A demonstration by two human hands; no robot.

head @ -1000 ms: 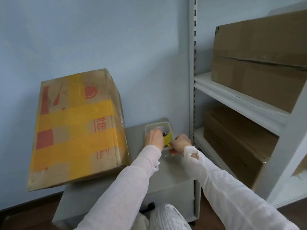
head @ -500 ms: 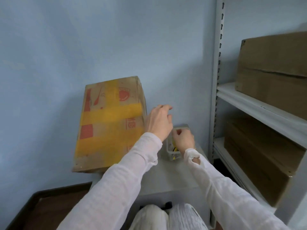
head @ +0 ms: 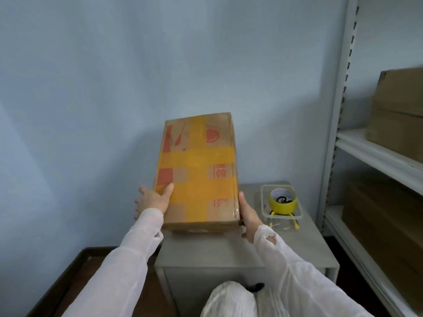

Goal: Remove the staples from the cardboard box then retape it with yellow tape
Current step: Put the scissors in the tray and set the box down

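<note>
Head view: left hand (head: 152, 200) and right hand (head: 248, 215) clasp the box (head: 199, 175), fingers wrapped round its sides. Taping looks done; next it likely gets lifted off the cabinet (head: 286, 252), tape (head: 283, 200) parked right.

A storeroom or stockroom corner is showing here: a grey slotted-upright metal shelving unit (head: 343, 124) is standing against a bare pale-blue wall (head: 114, 76), its white shelves holding plain brown cartons (head: 398, 110). A small grey cabinet (head: 240, 255) is serving as the work surface, and a clear tray (head: 263, 202) is holding a yellow tape roll (head: 283, 202) above the dark wooden floor (head: 75, 282).
</note>
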